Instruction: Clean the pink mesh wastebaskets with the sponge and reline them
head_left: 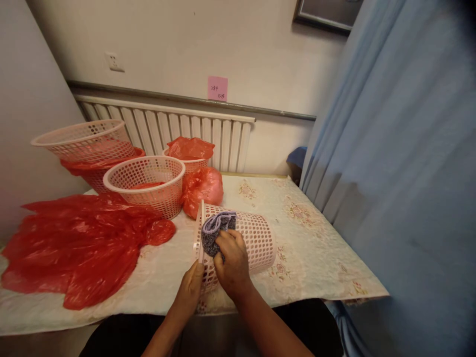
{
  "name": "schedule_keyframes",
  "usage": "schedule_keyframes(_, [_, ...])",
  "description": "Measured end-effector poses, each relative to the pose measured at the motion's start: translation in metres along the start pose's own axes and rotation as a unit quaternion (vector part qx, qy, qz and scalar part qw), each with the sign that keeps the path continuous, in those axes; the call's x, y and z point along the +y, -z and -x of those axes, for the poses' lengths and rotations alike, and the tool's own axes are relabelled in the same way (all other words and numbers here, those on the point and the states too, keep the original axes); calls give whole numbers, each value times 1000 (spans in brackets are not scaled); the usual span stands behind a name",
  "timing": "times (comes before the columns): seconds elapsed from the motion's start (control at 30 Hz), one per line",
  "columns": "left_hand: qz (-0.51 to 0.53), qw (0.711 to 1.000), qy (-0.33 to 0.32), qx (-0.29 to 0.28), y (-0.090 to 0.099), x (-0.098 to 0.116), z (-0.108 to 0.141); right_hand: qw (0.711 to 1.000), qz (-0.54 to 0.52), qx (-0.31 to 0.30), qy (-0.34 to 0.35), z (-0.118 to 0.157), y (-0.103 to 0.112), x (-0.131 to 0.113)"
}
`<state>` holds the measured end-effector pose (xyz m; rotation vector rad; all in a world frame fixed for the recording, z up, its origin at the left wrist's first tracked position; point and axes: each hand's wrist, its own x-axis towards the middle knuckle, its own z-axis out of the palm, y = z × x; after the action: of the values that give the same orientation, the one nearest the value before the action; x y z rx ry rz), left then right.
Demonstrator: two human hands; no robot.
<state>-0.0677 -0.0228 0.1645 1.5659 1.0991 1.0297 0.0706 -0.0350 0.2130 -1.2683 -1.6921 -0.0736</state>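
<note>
Two hands of mine are on the pink basket (256,240), which lies on its side near the front edge of the table (316,238), around the middle of that edge. My left fingers (194,277) grip its rim, and my right fingers (232,240) clutch the dark cloth (213,233) against the basket's side by the rim. Toward the table's back left corner stand more pink baskets (148,181), and the red bags (82,243) spread over its left end.
</note>
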Motion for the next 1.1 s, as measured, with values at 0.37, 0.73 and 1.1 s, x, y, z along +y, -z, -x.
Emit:
schedule_keyframes(0.37, [18,1000,-4,-21,1,-10,1,1000,10,8,12,1,0,0])
schedule_keyframes(0.73, [13,1000,-13,-13,1,-7,0,1000,17,13,12,2,-4,3])
schedule_keyframes(1.1, [22,1000,-7,-15,1,-8,0,1000,8,9,11,1,-2,0])
